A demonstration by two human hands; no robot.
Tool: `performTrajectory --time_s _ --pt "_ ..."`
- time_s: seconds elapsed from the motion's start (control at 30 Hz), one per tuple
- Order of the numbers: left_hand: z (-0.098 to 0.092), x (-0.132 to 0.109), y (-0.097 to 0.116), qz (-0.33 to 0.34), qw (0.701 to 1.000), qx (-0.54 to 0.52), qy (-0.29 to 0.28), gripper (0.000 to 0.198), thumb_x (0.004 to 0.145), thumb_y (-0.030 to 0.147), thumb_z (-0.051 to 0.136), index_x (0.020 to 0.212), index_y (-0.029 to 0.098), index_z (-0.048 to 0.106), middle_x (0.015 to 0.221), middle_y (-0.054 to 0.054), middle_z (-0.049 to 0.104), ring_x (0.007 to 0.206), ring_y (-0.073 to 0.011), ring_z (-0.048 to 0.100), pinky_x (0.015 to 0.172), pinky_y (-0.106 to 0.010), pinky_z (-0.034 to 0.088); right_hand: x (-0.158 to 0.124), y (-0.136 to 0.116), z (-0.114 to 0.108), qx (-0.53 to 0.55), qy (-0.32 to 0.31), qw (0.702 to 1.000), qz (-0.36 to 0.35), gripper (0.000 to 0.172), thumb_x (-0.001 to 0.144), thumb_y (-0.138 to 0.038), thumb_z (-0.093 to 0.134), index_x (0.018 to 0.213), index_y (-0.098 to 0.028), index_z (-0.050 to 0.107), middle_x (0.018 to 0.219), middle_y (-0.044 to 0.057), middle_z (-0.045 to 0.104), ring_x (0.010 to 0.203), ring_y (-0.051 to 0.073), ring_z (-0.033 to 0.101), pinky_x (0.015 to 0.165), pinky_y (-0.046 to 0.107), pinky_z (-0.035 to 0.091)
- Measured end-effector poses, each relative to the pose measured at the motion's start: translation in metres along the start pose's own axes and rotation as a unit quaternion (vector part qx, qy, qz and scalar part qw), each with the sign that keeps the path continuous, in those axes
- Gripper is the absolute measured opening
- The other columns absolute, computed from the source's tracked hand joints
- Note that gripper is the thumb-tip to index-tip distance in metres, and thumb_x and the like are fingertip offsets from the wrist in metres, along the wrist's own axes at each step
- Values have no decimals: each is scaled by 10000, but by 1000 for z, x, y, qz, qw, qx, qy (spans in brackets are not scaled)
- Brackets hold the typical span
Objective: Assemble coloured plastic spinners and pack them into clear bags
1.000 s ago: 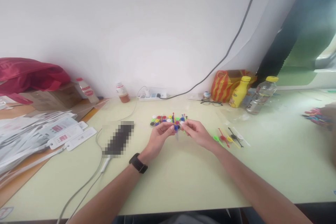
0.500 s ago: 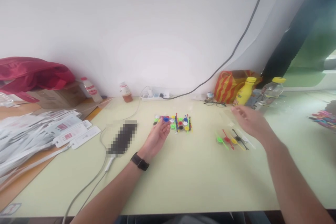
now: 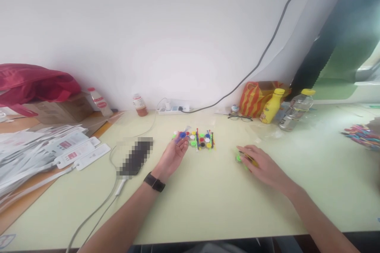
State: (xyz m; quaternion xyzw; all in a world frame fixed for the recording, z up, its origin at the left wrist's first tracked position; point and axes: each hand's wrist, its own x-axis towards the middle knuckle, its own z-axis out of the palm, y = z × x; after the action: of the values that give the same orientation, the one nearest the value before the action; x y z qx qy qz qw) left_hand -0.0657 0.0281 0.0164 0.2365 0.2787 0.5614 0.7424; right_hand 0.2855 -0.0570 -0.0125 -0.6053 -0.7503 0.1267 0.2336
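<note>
One small, round blue plastic piece [image 3: 183, 135] was in the grip of the left hand [image 3: 173, 158], pinched at the fingertips, with the palm turned partly upward. It was held at the left side of a cluster of multicoloured plastic discs and thin sticks [image 3: 202, 140], covering part of that cluster from view. A black wristband with a dark square face [image 3: 154, 182] was worn on the left wrist.

The right hand [image 3: 263, 166] was lowered, palm down, over a small group at the right, well apart from the cluster. A bright green plastic disc [image 3: 238, 158] showed at its fingertips and a yellow plastic piece [image 3: 254, 162] beneath its fingers. The fingers were bent; whether that grip had clasped any piece or merely touched them could not be told.

Both groups lay on the pale green, smooth-topped counter [image 3: 208, 201]. Toward its back edge, a pair of dark-framed glasses [image 3: 240, 118] lay near an upright yellow bottle [image 3: 271, 107], which stood before a red-and-yellow striped bag [image 3: 249, 98]. A clear plastic bottle with a yellow cap [image 3: 297, 110] stood to the right of these. To the left of the left hand lay a dark, pixelated object [image 3: 136, 158], its details obscured.
</note>
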Motion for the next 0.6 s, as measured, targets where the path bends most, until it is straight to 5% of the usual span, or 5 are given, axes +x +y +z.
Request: performTrajectory --time_s 0.3,0.6 --pt "1 0 0 10 1000 17 -1 158 972 305 702 1002 150 695 988 -88 742 735 -87 688 738 -173 610 -11 -50 14 10 -53 994 -93 417 1068 -374 409 1429 -320 612 1493 103 552 1381 304 508 1123 537 457" --pt "5 -4 -3 -2 994 104 -15 173 938 296 749 1014 141 752 1016 -107 770 822 -119 727 773 -187 601 -22 -109 27 57 -124 957 -258 492 993 -135 459 1458 -262 558 1482 77 598 1357 245 535 1164 433 427"
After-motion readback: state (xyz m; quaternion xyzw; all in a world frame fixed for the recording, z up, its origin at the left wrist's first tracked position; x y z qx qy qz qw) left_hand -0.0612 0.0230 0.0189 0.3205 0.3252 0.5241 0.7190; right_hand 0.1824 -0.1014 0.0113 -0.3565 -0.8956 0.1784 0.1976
